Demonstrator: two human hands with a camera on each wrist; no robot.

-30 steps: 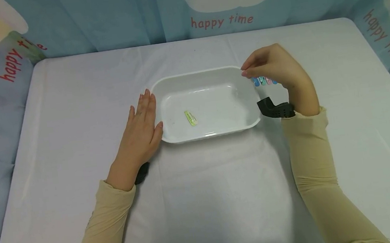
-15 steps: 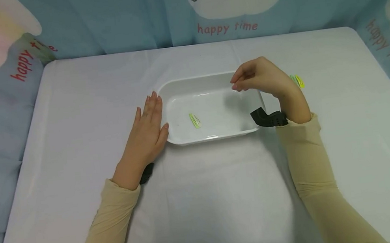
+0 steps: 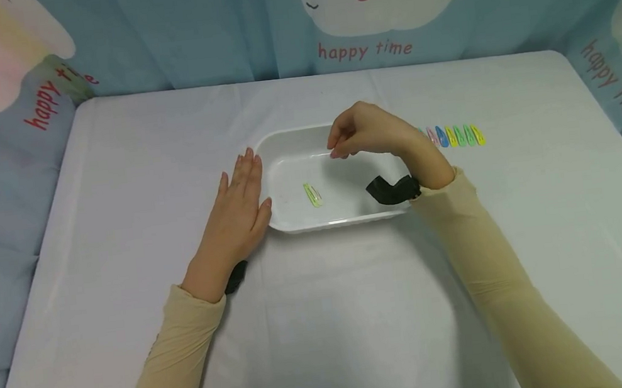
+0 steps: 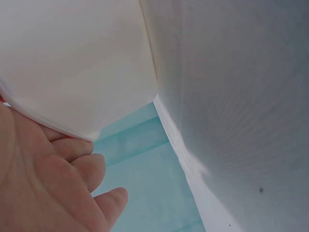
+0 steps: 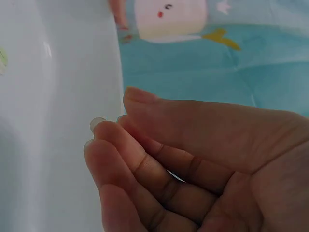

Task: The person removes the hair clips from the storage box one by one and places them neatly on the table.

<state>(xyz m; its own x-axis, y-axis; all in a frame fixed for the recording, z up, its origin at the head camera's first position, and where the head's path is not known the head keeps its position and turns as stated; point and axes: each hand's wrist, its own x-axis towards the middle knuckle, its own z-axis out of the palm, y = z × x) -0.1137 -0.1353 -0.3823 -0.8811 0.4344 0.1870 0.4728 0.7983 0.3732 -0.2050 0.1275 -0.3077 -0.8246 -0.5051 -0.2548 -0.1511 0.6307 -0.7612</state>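
Observation:
My left hand (image 3: pixel 230 212) rests with straight fingers along the left end of a white tray (image 3: pixel 342 221). In the left wrist view, its fingers (image 4: pixel 72 147) lie against the tray's outer wall (image 4: pixel 87 63). My right hand (image 3: pixel 367 130) hovers over the tray's right half, fingers bent and thumb close to the index finger. The right wrist view shows the thumb (image 5: pixel 183 123) covering part of the index finger; I cannot tell whether something small is held there. One yellow-green snap hair clip (image 3: pixel 313 195) lies on the tray floor, left of centre.
Right of the tray, a row of several coloured hair clips (image 3: pixel 458 135) lies on the white tablecloth (image 3: pixel 324 319), partly hidden by my right forearm. A blue printed curtain (image 3: pixel 186 36) hangs behind the table and along its sides.
My right hand has moved left from the tray's right rim to over its interior, uncovering more of the clip row. My left hand stays at the tray's left end. The head view has shifted slightly.

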